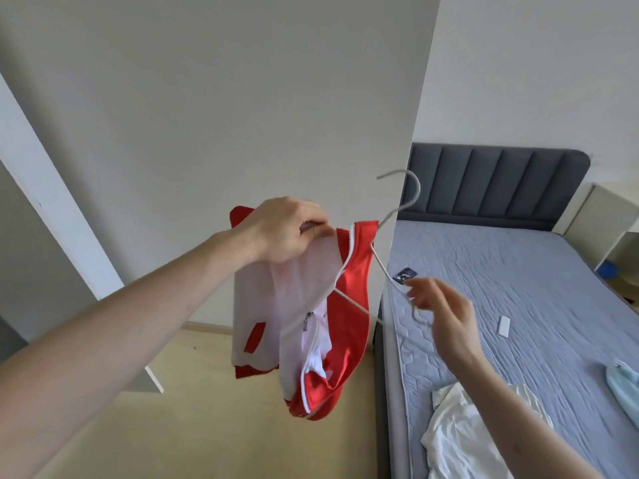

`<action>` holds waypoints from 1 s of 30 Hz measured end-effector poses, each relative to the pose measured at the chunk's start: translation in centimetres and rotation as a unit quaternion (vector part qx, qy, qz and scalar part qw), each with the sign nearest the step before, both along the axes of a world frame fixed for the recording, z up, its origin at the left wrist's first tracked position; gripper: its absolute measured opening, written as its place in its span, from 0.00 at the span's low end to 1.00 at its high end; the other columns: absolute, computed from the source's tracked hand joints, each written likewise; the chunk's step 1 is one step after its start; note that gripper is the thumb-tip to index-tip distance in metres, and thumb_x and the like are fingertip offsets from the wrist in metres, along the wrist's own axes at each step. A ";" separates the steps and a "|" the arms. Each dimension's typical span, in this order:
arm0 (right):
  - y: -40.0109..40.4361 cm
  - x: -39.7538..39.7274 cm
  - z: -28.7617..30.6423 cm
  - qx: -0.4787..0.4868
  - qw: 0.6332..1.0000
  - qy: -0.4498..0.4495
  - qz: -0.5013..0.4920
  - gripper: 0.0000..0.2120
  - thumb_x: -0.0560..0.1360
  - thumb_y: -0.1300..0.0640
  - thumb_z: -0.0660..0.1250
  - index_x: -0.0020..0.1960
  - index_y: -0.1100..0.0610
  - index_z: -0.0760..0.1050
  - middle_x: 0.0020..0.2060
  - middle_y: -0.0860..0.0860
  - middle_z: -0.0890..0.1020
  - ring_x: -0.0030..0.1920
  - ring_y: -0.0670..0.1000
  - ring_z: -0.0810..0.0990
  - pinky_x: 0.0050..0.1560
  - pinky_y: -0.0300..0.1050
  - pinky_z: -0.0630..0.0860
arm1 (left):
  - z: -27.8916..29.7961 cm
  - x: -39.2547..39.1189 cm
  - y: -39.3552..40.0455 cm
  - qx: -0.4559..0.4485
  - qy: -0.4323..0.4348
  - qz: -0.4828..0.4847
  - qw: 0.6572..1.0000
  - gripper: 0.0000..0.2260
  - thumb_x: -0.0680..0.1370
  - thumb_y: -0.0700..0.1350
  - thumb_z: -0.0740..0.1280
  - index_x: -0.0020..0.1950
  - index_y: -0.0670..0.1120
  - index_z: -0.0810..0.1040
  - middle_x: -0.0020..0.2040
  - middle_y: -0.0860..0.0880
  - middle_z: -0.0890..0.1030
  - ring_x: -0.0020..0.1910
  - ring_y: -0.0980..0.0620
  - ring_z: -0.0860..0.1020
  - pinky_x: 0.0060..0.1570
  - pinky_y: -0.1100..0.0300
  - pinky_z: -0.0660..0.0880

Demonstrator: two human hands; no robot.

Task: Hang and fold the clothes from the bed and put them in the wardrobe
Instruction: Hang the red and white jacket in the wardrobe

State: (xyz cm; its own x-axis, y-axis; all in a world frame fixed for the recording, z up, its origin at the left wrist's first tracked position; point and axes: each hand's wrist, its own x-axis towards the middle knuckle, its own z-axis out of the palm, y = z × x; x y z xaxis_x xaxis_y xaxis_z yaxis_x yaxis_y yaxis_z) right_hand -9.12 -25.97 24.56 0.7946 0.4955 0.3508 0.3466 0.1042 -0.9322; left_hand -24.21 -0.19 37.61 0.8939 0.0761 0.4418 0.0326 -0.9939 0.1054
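Left fingers (313,229) pinching red jacket (349,326) collar, hanger (380,261) inside

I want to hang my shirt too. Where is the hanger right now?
The wire hanger is up in the air mid-frame, one end inside the red and white jacket gripped by the left hand, the other end at the right hand.
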 end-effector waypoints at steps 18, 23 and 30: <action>5.3 -3.6 -9.2 -0.199 0.917 0.335 0.086 0.04 0.80 0.57 0.72 0.50 0.58 0.82 0.33 0.50 0.81 0.28 0.47 0.79 0.33 0.40 0.76 | 2.6 -3.0 1.0 -0.022 -0.113 0.020 0.993 0.15 0.83 0.55 0.65 0.42 0.46 0.78 0.34 0.51 0.74 0.36 0.47 0.73 0.38 0.49 0.73; 3.5 0.8 -5.4 -0.012 0.937 0.349 -0.019 0.10 0.81 0.64 0.68 0.42 0.57 0.80 0.30 0.51 0.74 0.23 0.44 0.69 0.24 0.36 0.71 | 1.3 -5.6 3.5 0.007 -0.107 0.081 0.991 0.13 0.83 0.53 0.66 0.42 0.47 0.78 0.35 0.51 0.75 0.37 0.46 0.74 0.37 0.49 0.74; 2.6 3.8 -0.2 0.042 0.955 0.287 -0.062 0.10 0.83 0.61 0.66 0.44 0.57 0.82 0.27 0.47 0.76 0.28 0.47 0.71 0.31 0.41 0.73 | -1.2 -6.0 5.0 -0.010 -0.046 0.105 0.993 0.16 0.82 0.58 0.62 0.41 0.50 0.78 0.33 0.53 0.76 0.35 0.50 0.73 0.35 0.54 0.71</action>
State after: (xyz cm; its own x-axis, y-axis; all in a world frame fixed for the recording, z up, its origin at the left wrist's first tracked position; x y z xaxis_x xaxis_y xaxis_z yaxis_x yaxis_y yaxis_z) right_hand -5.33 -23.35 24.36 0.9191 0.3735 -0.1252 -0.2036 0.1783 -0.9627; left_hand -30.19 4.82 36.44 0.8131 0.2665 0.5176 0.2290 -0.9638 0.1366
